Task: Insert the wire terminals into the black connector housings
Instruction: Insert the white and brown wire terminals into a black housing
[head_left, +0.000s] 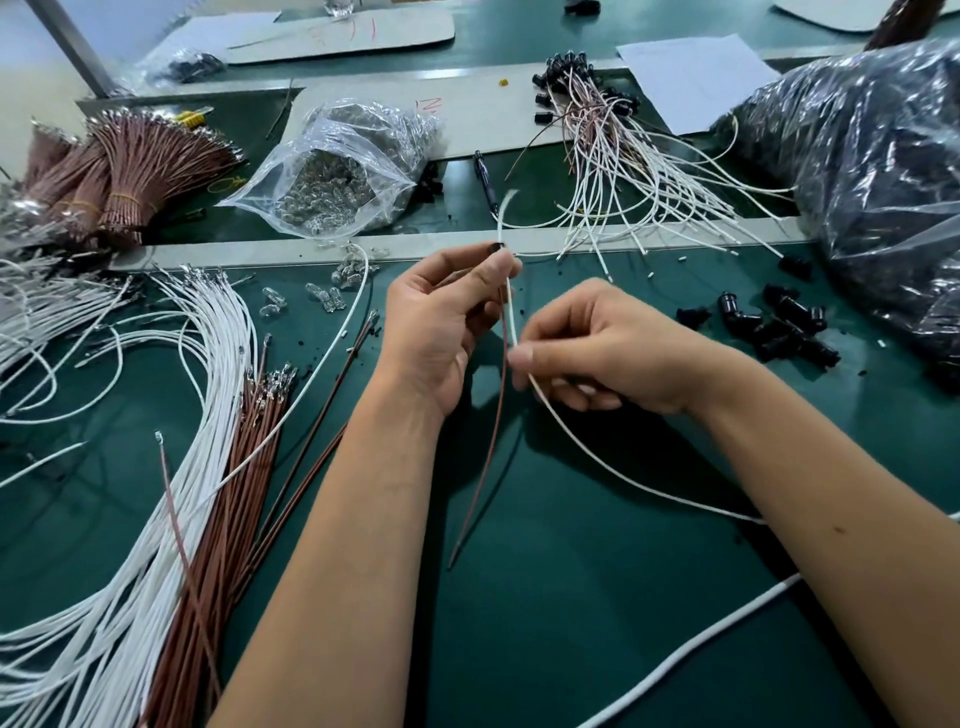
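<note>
My left hand (441, 317) is raised above the green mat and pinches a small black connector housing (497, 247) at its fingertips; most of the housing is hidden by the fingers. A brown wire (488, 452) hangs down from it toward me. My right hand (597, 348) pinches a white wire (587, 447) just below the left fingertips; this wire runs up to the housing and trails off to the right. Loose black housings (779, 327) lie on the mat to the right.
White wires (171, 415) and brown wires (234, 467) with terminals fan across the left. Finished assemblies (613, 171) lie at the back, beside a clear bag of small parts (332, 176). A big plastic bag of black housings (883, 171) fills the right. Brown wire bundles (119, 171) sit far left.
</note>
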